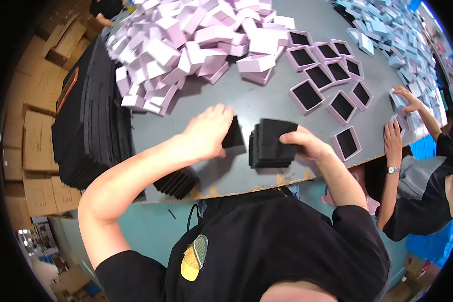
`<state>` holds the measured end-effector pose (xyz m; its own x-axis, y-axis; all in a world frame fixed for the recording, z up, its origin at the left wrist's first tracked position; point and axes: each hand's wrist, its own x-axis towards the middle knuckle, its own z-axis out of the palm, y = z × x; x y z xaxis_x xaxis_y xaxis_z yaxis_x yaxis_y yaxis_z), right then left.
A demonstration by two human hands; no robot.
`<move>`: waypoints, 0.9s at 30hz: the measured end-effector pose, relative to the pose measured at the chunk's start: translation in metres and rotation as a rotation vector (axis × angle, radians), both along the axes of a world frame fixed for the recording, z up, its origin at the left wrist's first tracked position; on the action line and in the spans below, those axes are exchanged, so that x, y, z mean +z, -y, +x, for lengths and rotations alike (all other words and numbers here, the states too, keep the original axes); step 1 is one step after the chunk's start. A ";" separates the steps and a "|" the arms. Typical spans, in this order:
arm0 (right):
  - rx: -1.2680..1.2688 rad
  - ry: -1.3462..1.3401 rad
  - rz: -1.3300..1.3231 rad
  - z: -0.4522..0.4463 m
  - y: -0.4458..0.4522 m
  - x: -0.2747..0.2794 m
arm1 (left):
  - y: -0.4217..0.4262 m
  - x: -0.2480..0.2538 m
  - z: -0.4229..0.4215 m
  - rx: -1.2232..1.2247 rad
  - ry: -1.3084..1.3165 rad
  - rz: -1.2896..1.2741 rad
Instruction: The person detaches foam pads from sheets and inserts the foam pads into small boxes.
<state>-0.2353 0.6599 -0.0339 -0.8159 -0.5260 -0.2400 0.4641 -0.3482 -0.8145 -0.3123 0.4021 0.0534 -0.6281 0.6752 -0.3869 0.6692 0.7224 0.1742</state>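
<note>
My left hand (206, 132) is closed on a black foam pad (235, 136), its fingers at the far edge and its thumb at the near edge. Part of that pad is hidden by the hand. Just to the right, my right hand (309, 143) grips a stack of black foam pads (273, 143), thumb on top and the other fingers out of sight. Another small stack of black pads (177, 183) leans at the table's front edge, below my left forearm. Several pink boxes with black inserts (307, 95) lie open side up, right of my hands.
A large heap of pink boxes (186, 45) covers the back of the grey table (206, 98). Tall stacks of black foam sheets (93, 116) stand at the left. On the right a co-worker's hands (393, 138) handle boxes near a blue box heap (387, 35). Cardboard cartons (38, 141) line the left.
</note>
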 end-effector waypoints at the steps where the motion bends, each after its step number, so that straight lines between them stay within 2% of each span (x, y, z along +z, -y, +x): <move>1: -0.004 0.004 -0.017 0.004 0.000 0.001 | -0.008 -0.015 -0.005 -0.035 0.049 -0.093; 4: 0.104 -0.071 0.111 0.009 0.001 0.011 | -0.023 -0.026 -0.008 -0.110 0.180 -0.138; 7: 0.117 -0.233 0.354 0.012 0.000 0.036 | -0.035 -0.001 -0.034 -0.054 0.269 -0.072; 8: 0.043 -0.419 0.494 0.015 -0.001 0.037 | -0.025 -0.008 -0.049 -0.074 0.136 0.216; 11: -0.149 -0.812 0.686 0.017 -0.002 0.052 | -0.041 -0.002 -0.096 -0.287 -0.346 0.562; 13: -0.234 -1.063 0.865 0.018 -0.002 0.065 | -0.060 -0.015 -0.116 -0.120 -0.330 0.567; 15: -0.295 -1.254 1.043 0.027 0.003 0.068 | -0.073 -0.029 -0.130 0.070 -0.140 0.426; 16: -0.236 -1.285 1.018 0.030 0.005 0.069 | -0.076 -0.036 -0.134 0.164 -0.045 0.349; 20: -0.113 -1.232 1.089 0.034 0.015 0.077 | -0.066 -0.056 -0.141 0.161 -0.009 0.584; 24: -0.099 -1.333 1.121 0.037 0.016 0.067 | -0.050 -0.026 -0.135 -0.028 0.082 0.585; 27: -0.133 -1.285 1.051 0.039 0.019 0.073 | -0.042 -0.019 -0.127 0.016 0.340 0.526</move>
